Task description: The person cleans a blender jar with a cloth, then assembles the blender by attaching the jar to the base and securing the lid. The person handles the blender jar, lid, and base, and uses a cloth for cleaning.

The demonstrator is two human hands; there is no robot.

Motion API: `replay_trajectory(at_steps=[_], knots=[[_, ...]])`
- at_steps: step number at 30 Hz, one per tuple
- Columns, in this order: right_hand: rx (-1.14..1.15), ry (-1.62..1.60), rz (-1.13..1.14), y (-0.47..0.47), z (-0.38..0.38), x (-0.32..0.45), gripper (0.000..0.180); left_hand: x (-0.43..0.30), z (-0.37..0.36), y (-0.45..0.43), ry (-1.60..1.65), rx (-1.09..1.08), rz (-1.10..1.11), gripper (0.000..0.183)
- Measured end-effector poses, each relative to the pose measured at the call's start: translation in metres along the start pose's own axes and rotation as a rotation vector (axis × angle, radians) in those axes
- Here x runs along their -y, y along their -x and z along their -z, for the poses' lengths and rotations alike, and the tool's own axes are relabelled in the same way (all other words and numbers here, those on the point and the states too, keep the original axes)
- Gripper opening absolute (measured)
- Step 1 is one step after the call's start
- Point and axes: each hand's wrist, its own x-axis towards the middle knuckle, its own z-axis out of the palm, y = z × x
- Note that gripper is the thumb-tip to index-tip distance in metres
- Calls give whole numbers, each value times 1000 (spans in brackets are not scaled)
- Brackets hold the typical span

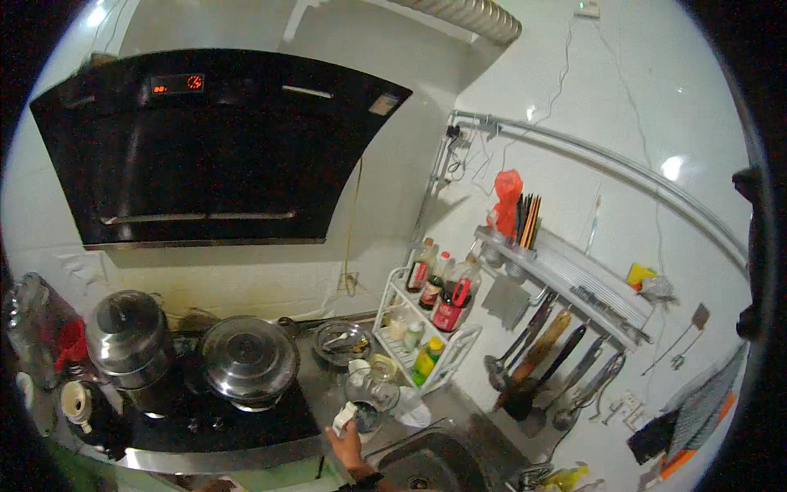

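Note:
My right hand (348, 448) reaches up from the bottom, a dark cuff at its wrist. Its fingers grip a white piece (345, 417), apparently a lid, at the side of a clear glass jar (367, 418) on the metal counter. Another glass jar (374, 393) with a white lid (359, 367) stands just behind. My left hand (213, 485) barely shows at the bottom edge, so its fingers and anything in them are hidden. A crumpled white plastic bag (414, 409) lies right of the jars.
Left is a black gas hob (246, 433) with a lidded steel pan (248, 363) and tall steel pot (126, 338). The sink (430, 458) lies right of my hand. Behind stand a steel bowl (342, 344) and a white rack (393, 344) of sauce bottles. Utensils (541, 363) hang on the right wall.

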Motion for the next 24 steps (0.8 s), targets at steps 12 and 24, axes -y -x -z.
replay_trajectory(at_steps=[12, 24], knots=[[13, 41, 82, -56, -43, 87, 35, -5, 70, 25, -53, -178, -59, 64], [-381, 12, 11, 36, 36, 72, 36, 77, 23, 43, -171, 157, -98, 60]])
